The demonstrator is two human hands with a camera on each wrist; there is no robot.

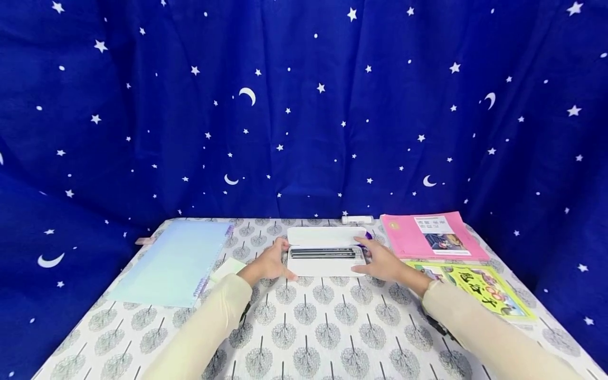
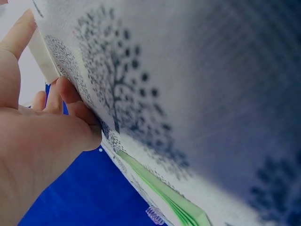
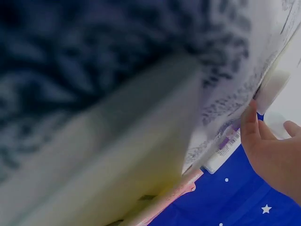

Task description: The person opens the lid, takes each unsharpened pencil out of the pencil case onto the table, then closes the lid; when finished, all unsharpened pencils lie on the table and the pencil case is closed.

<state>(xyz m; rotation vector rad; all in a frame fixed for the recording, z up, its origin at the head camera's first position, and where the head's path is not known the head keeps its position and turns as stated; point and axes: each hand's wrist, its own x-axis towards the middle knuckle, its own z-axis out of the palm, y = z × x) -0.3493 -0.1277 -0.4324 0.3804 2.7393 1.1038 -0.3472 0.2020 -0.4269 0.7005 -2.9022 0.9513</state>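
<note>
A white pencil case (image 1: 328, 268) lies on the table with its lid (image 1: 325, 236) raised toward the back. Several dark pencils (image 1: 323, 253) lie side by side inside it. My left hand (image 1: 272, 261) grips the case's left end, thumb at the front corner and fingers farther back. On the opposite end, my right hand (image 1: 382, 261) holds the case between thumb and fingers, its upper fingers by the lid's edge. In the left wrist view, the case wall (image 2: 43, 59) shows between thumb and fingers. The right wrist view has fingertips against the case's rounded end (image 3: 273, 89).
A pale blue spiral notebook (image 1: 166, 261) lies at left, with light green notes (image 1: 228, 268) beside it. To the right are a pink book (image 1: 404, 240) and a yellow-green book (image 1: 503, 295). A small white item (image 1: 357, 219) and something purple (image 1: 368, 236) sit behind the case.
</note>
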